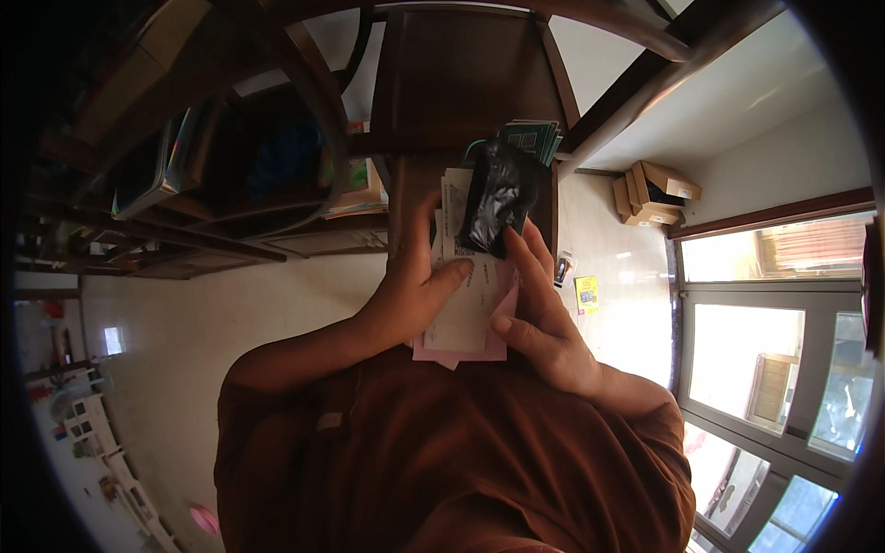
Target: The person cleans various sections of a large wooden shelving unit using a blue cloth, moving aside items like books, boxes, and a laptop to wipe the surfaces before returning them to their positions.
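Note:
A stack of white and pink papers (458,318) is held upright between my hands, close to my body. My left hand (415,281) is closed on its left edge, thumb pressed on the top white sheet and fingers behind. At the right edge, my right hand (550,323) is closed on the pink sheets, its thumb in front. A shiny black plastic bag (502,198) lies over the upper part of the papers. The right hand's fingers touch its lower right side. Behind the bag, several dark green booklets or cards (535,136) stick out; what bears them is hidden.
A dark wooden chair or bench (470,74) stands ahead. To its left are wooden shelves with books (355,194). Opened cardboard boxes (650,194) sit on the floor at right, with a yellow packet (587,294) nearer. Glass doors (747,359) line the right side.

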Motion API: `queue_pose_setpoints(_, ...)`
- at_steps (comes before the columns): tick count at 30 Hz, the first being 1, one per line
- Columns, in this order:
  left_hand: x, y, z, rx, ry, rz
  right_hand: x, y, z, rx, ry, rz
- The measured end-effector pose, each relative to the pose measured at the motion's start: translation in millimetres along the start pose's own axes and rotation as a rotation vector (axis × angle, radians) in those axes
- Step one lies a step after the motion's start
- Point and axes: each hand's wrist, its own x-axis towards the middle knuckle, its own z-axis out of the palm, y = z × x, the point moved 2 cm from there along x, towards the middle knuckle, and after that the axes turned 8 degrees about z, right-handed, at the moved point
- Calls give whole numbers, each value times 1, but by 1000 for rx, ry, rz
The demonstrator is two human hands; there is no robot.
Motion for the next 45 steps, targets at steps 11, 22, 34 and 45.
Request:
queue_pose_setpoints(11,-2,-8,7,-91,-146,-247,-6,31,0,464,124,371)
queue_pose_setpoints(22,80,-106,10,-49,97,-397,105,91,-59,290,327,415)
queue_pose_setpoints(34,29,-37,-4,658,-305,198,67,44,-43,-973,357,-173)
queue_pose_setpoints(45,66,-67,-3,901,-271,179,108,57,-51,-1158,298,-64)
